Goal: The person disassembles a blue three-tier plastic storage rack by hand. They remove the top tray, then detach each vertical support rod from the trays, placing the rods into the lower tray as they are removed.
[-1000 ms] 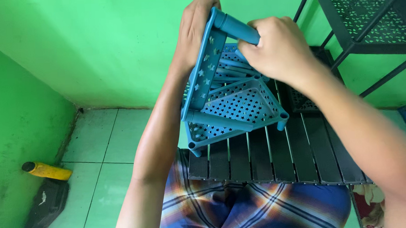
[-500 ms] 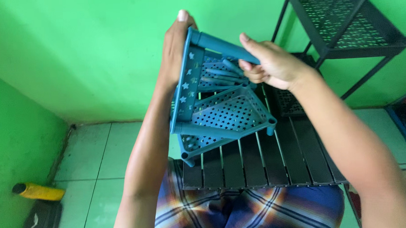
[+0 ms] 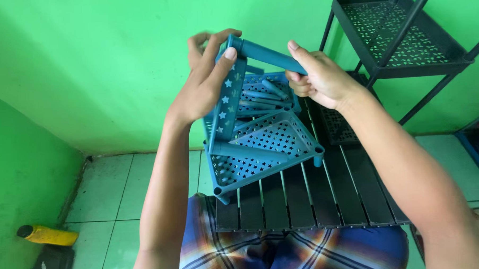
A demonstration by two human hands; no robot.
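Left hand pinches tilted blue tray edge; right hand curls around its tube, fingertips hidden. Lower trays partly blocked, on slatted surface.

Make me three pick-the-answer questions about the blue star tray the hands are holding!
1. Where is the flat blue tray?
A. on the dark slatted table
B. on the floor
C. on the black rack
2. What colour is the wall?
A. white
B. green
C. red
3. How is the tray in the left hand standing?
A. flat
B. upside down on the floor
C. tipped up on edge

Answers: 1 A, its corner legs rest on the slats. 2 B, green fills the background. 3 C, its star-punched side faces sideways while the right hand grips a blue tube.
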